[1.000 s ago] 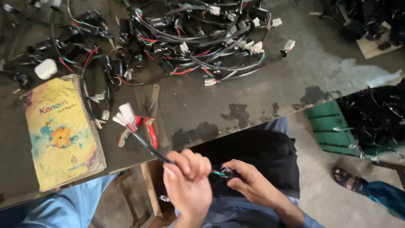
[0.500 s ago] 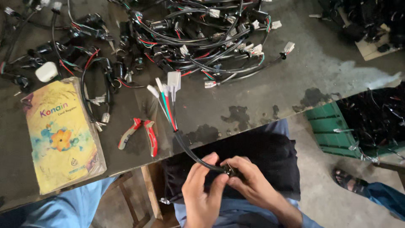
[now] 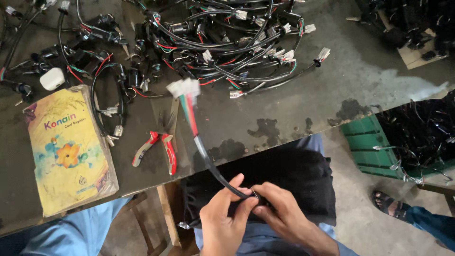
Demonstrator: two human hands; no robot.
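My left hand (image 3: 225, 218) and my right hand (image 3: 279, 211) meet over my lap, both gripping the low end of a black sheathed wire harness (image 3: 215, 173). The harness rises up and left from my fingers to its red, green and white wires ending in white connectors (image 3: 185, 87), which hang blurred above the table edge. A black cloth (image 3: 289, 175) lies across my lap under the hands.
A dark stained table (image 3: 303, 104) holds a big tangle of black harnesses (image 3: 213, 38), red-handled pliers (image 3: 159, 149), a yellow notebook (image 3: 66, 151) and a small white case (image 3: 52, 78). A green crate (image 3: 374, 147) of harnesses stands at right, near another person's sandalled foot (image 3: 386, 201).
The free end of the harness with its white connectors has swung up and to the right over the table. Both hands stay together on its lower end.
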